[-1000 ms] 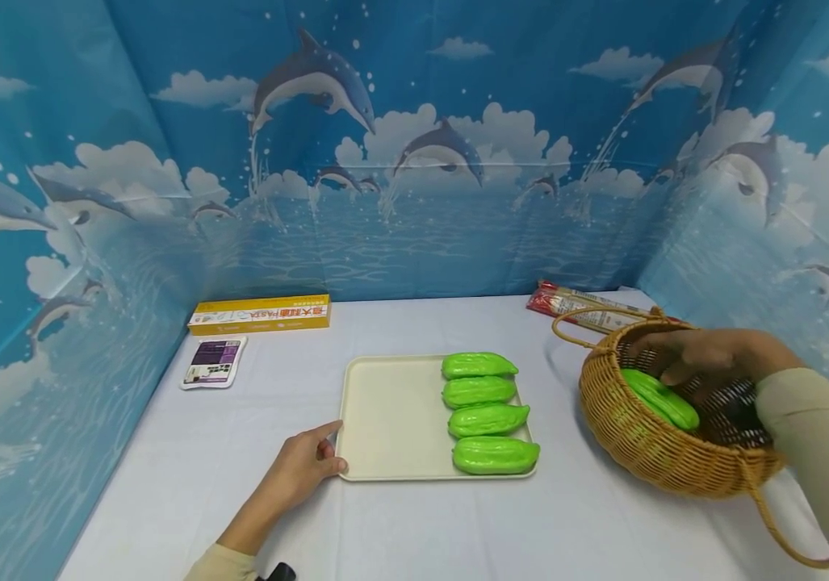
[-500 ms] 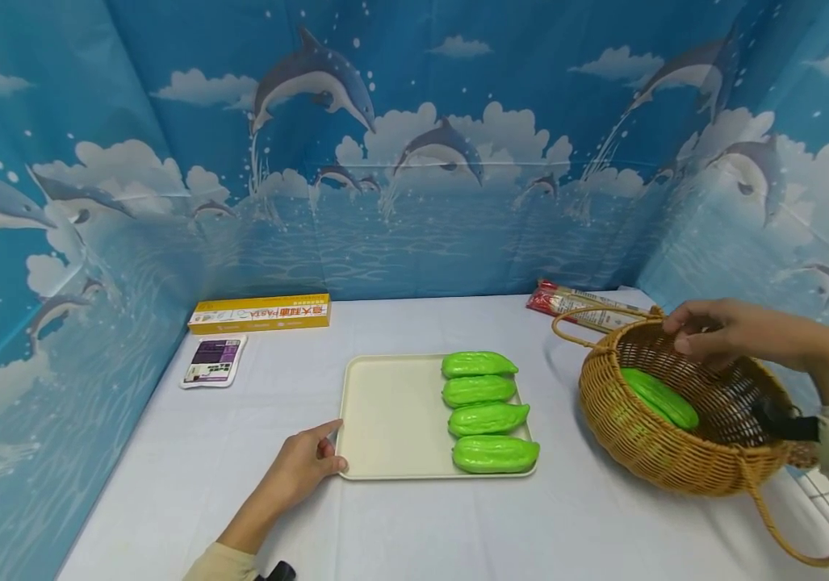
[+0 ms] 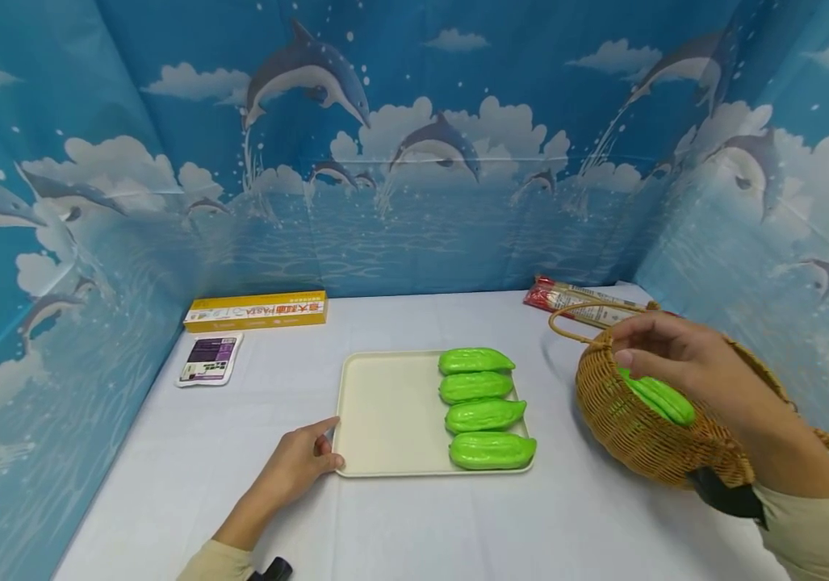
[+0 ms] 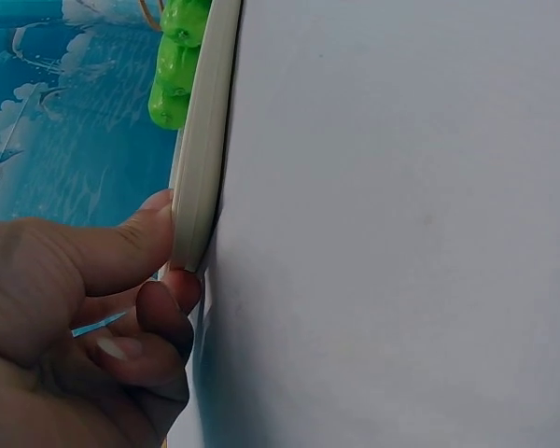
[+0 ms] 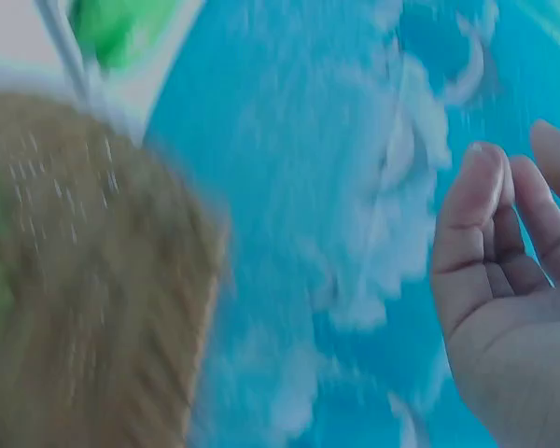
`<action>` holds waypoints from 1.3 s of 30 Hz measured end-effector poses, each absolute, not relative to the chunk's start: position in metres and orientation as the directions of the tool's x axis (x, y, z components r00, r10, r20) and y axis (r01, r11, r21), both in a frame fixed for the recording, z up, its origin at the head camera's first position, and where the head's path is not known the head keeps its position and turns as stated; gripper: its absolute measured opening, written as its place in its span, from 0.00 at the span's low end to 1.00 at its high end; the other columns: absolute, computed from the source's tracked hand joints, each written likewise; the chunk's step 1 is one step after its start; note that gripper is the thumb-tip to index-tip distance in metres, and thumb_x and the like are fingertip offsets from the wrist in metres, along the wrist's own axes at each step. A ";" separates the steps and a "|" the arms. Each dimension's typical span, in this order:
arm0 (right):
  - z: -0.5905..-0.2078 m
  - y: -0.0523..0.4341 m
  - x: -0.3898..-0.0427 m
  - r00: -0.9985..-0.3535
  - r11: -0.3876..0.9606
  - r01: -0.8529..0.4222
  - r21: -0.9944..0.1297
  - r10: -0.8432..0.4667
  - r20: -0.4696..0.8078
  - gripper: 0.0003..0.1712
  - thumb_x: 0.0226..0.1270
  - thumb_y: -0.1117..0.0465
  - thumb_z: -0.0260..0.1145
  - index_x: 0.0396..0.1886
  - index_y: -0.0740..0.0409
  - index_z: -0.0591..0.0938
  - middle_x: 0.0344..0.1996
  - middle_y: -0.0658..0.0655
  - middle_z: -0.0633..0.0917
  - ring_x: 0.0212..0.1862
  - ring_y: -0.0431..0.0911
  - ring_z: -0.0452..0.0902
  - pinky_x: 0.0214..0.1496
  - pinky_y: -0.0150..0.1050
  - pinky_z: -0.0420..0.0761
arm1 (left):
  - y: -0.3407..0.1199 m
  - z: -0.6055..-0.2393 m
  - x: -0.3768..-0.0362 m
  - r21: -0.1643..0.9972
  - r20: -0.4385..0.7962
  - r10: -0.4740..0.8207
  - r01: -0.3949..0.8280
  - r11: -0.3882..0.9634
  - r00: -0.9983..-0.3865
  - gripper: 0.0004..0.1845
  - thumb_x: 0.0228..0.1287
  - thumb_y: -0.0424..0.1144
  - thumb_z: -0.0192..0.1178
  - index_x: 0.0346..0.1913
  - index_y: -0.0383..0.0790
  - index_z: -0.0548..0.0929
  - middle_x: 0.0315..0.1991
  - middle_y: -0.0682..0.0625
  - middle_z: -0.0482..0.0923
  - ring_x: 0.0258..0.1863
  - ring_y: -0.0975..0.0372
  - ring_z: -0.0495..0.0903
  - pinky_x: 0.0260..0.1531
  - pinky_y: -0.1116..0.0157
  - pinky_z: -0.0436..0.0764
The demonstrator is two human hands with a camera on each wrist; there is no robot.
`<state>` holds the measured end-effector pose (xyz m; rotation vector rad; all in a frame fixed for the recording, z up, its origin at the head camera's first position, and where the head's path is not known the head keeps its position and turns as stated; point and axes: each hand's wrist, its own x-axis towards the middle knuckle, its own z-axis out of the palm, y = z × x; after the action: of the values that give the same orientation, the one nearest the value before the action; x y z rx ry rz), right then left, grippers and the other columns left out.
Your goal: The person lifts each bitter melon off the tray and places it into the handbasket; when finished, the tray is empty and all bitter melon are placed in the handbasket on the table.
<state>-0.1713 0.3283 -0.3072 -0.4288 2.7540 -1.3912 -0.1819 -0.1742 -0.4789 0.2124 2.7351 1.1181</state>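
Note:
A cream tray lies on the white cloth, with several bright green bitter melons in a column along its right side. My left hand pinches the tray's near-left corner; in the left wrist view, the thumb presses the tray rim and curled fingers meet its end. Over the wicker basket at the right hovers my right hand, fingers loosely bent with nothing in them. Inside that basket another green bitter melon shows, partly covered by the hand. The basket is blurred in the right wrist view.
A yellow pasta box and a purple-and-white packet lie at the back left. Behind the basket is a red-ended noodle packet. A dolphin-print curtain encloses the back and sides. The basket's looped handle sticks out leftward.
My right hand rose from inside the basket to its far rim, then swung left and nearer, over the basket's left part. The left hand keeps its grip on the tray. The view shifted slightly.

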 end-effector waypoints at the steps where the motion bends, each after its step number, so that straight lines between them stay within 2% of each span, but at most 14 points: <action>1: -0.313 0.319 -0.168 -0.954 0.531 -0.252 -0.809 -0.278 0.115 0.16 0.78 0.63 0.61 0.61 0.59 0.77 0.49 0.51 0.84 0.46 0.44 0.83 0.42 0.36 0.84 | -0.174 -0.479 -0.182 0.703 -0.112 0.200 0.065 0.708 -0.973 0.37 0.55 0.35 0.76 0.68 0.29 0.75 0.28 0.56 0.74 0.27 0.64 0.71 0.31 0.67 0.71; 3: -0.326 0.303 -0.162 -0.937 0.474 -0.287 -0.833 -0.319 0.142 0.16 0.76 0.65 0.62 0.60 0.61 0.77 0.49 0.53 0.83 0.46 0.45 0.83 0.42 0.37 0.85 | -0.175 -0.478 -0.182 0.697 -0.114 0.202 0.066 0.714 -0.973 0.37 0.55 0.36 0.76 0.68 0.30 0.75 0.28 0.56 0.74 0.28 0.64 0.71 0.33 0.67 0.72; 7: -0.361 0.274 -0.156 -0.923 0.429 -0.277 -0.860 -0.368 0.113 0.18 0.74 0.63 0.66 0.60 0.59 0.78 0.49 0.54 0.83 0.49 0.45 0.82 0.48 0.35 0.84 | -0.175 -0.477 -0.181 0.687 -0.105 0.189 0.066 0.724 -0.976 0.39 0.52 0.39 0.78 0.67 0.32 0.76 0.33 0.55 0.75 0.30 0.64 0.71 0.34 0.67 0.72; 12: -0.404 0.257 -0.159 -0.879 0.513 -0.378 -0.771 -0.460 0.125 0.22 0.68 0.63 0.71 0.60 0.56 0.80 0.50 0.51 0.84 0.51 0.45 0.82 0.52 0.39 0.84 | -0.175 -0.473 -0.180 0.675 -0.084 0.184 0.080 0.734 -0.979 0.43 0.48 0.44 0.80 0.69 0.37 0.76 0.51 0.48 0.78 0.33 0.62 0.72 0.33 0.65 0.73; 14: -0.416 0.253 -0.160 -0.865 0.540 -0.410 -0.735 -0.485 0.127 0.24 0.66 0.64 0.73 0.60 0.56 0.80 0.51 0.51 0.84 0.52 0.47 0.82 0.53 0.43 0.84 | -0.174 -0.472 -0.180 0.662 -0.073 0.199 0.102 0.742 -0.977 0.43 0.47 0.45 0.80 0.68 0.38 0.77 0.60 0.44 0.75 0.40 0.59 0.76 0.39 0.61 0.78; 16: -0.424 0.251 -0.161 -0.858 0.556 -0.416 -0.720 -0.502 0.107 0.25 0.64 0.65 0.74 0.61 0.57 0.79 0.53 0.53 0.84 0.54 0.50 0.81 0.54 0.46 0.84 | -0.174 -0.470 -0.180 0.651 -0.063 0.216 0.123 0.749 -0.974 0.43 0.47 0.47 0.81 0.68 0.38 0.77 0.67 0.41 0.72 0.51 0.52 0.78 0.50 0.53 0.80; 19: -0.432 0.247 -0.162 -0.859 0.594 -0.419 -0.687 -0.505 0.087 0.27 0.63 0.64 0.75 0.61 0.58 0.79 0.54 0.55 0.83 0.55 0.53 0.81 0.55 0.47 0.83 | -0.174 -0.470 -0.180 0.635 -0.051 0.242 0.155 0.757 -0.969 0.45 0.45 0.48 0.81 0.68 0.38 0.77 0.72 0.39 0.67 0.66 0.44 0.71 0.62 0.45 0.74; 22: -0.435 0.244 -0.163 -0.868 0.637 -0.420 -0.646 -0.491 0.080 0.27 0.62 0.62 0.76 0.61 0.56 0.81 0.55 0.53 0.82 0.56 0.53 0.80 0.55 0.48 0.83 | -0.175 -0.471 -0.180 0.639 -0.059 0.261 0.165 0.751 -0.963 0.47 0.43 0.49 0.81 0.69 0.39 0.76 0.75 0.40 0.65 0.69 0.44 0.66 0.66 0.44 0.70; 30: -0.444 0.235 -0.161 -0.852 0.703 -0.490 -0.515 -0.512 0.112 0.30 0.57 0.58 0.80 0.59 0.51 0.82 0.55 0.50 0.78 0.59 0.52 0.75 0.57 0.54 0.78 | -0.178 -0.475 -0.180 0.655 -0.049 0.288 0.187 0.732 -0.956 0.46 0.42 0.47 0.82 0.68 0.39 0.77 0.74 0.41 0.67 0.66 0.47 0.68 0.66 0.45 0.70; 39: -0.454 0.232 -0.162 -0.861 0.727 -0.467 -0.502 -0.504 0.072 0.29 0.57 0.59 0.80 0.59 0.48 0.82 0.54 0.47 0.76 0.60 0.50 0.73 0.58 0.53 0.77 | -0.177 -0.475 -0.183 0.649 -0.052 0.316 0.208 0.732 -0.947 0.47 0.39 0.49 0.82 0.68 0.39 0.77 0.74 0.40 0.66 0.67 0.46 0.67 0.67 0.45 0.69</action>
<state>-0.1617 0.2318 -0.4539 -0.8036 2.8550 -0.8013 -0.1829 -0.1775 -0.4750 0.4222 2.7736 1.0108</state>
